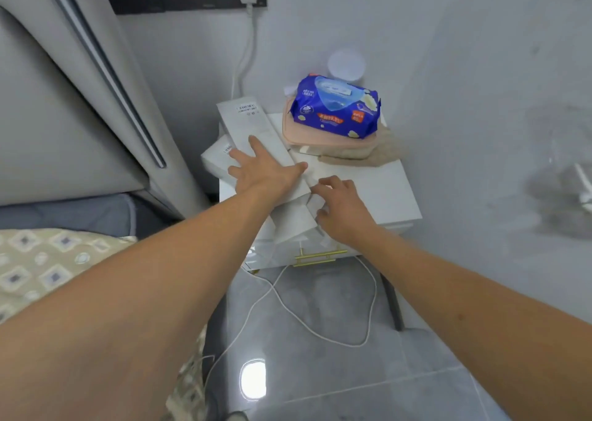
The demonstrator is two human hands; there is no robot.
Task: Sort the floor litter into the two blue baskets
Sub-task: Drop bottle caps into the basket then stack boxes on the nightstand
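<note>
Reaching over the small white bedside cabinet [378, 183], hemmed by grey wall behind and padded grey headboard [64, 116] at left; bare top only at right. My left hand [266, 170], fingers spread flat, presses the long white cardboard box [253, 129]. My right hand [342, 209], fingers curled, grips the crumpled white papers [298, 218] at the front edge, just beside. Blue wet-wipe pack [336, 109] sits behind on a pink lidded container [320, 138]. No basket shows.

A long box [250, 129] lies across other boxes [217, 158] on the left of the table [378, 186]. To its right, a wipes pack [336, 108] sits on a lidded container [326, 140], which rests on a cloth [368, 156]. The bed [48, 260] lies left of the table, and a cable [320, 321] trails on the floor [352, 382] in front.
</note>
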